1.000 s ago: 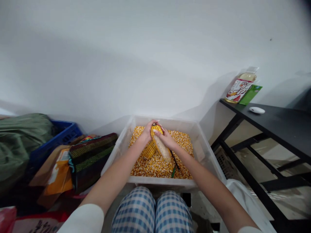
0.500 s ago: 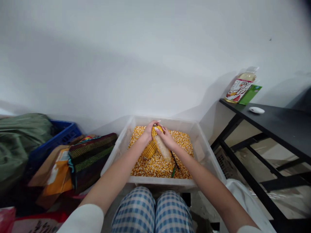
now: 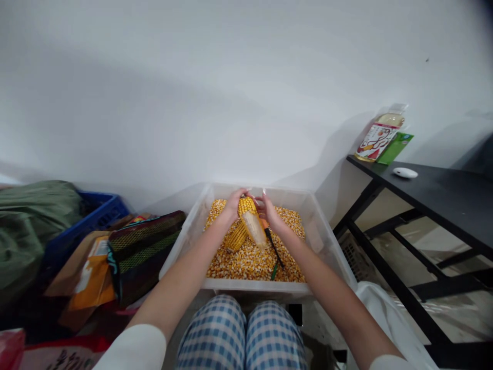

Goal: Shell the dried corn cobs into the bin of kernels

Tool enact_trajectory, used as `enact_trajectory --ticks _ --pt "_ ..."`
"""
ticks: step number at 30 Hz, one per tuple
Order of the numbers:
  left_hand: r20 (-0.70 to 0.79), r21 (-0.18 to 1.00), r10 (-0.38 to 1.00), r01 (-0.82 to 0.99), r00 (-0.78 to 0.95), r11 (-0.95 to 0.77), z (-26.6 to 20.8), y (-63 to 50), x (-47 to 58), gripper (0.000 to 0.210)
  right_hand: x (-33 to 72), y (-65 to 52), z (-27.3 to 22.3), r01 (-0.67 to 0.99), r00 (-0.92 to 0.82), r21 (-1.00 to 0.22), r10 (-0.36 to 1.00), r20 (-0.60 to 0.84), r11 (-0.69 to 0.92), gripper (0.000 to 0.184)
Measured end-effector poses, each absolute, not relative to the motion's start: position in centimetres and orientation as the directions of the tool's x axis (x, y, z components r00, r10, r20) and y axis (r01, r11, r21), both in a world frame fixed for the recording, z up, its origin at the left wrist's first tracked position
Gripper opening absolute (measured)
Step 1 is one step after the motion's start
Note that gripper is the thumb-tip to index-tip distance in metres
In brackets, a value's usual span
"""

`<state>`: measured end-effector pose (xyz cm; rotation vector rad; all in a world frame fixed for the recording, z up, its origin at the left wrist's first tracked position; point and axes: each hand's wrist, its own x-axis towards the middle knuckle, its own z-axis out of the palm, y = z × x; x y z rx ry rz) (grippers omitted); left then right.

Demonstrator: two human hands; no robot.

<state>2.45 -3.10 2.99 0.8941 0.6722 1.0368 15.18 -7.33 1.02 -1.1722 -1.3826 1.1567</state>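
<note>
- The left hand [image 3: 233,206] grasps the yellow upper end of a partly stripped corn cob [image 3: 251,222], fingers wrapped about its left side.
- The right hand [image 3: 271,211] is loosely open beside it, thumb standing away from the cob — whether its fingertips touch, I cannot tell.
- The cob is above loose kernels [image 3: 246,266] in a translucent tub [image 3: 258,285], its pale, bare end pointing toward the knees.
- A second cob [image 3: 236,238] lies on the kernels, left of the held one; a black rod [image 3: 276,251] lies to the right.
</note>
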Motion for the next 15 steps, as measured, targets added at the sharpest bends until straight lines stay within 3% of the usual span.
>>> enact_trajectory --ticks 2,4,6,9,11,15 --pt "-0.008 0.898 0.948 -0.415 0.317 0.146 3.3 -3.0 2.1 0.025 16.7 -6.3 0.1 0.325 0.035 -0.946 0.999 0.002 -0.009 0.071" --pt "0.104 0.93 0.965 -0.367 0.24 -0.009 3.7 -2.9 1.5 0.026 18.4 -5.5 -1.6 0.643 0.151 -0.761 0.988 0.023 -0.08 0.06" --pt "0.19 0.945 0.961 -0.303 0.199 -0.124 4.0 -2.8 1.1 0.028 19.5 -5.1 -3.5 0.815 0.097 -0.567 0.993 -0.075 -0.122 0.053" --pt "0.229 0.951 0.953 -0.257 0.2 -0.174 4.4 -2.8 0.6 0.033 19.7 -5.0 -6.1 0.885 -0.001 -0.46 0.986 -0.168 -0.078 0.052" --pt "0.24 0.951 0.949 -0.248 0.204 -0.187 4.6 -2.8 0.3 0.035 19.3 -5.0 -6.8 0.901 0.013 -0.428 0.989 -0.148 -0.076 0.05" --pt "0.263 0.951 0.941 -0.222 0.212 -0.216 4.9 -2.7 -0.1 0.035 19.7 -4.5 -5.1 0.902 0.012 -0.429 0.996 -0.093 -0.051 0.029"
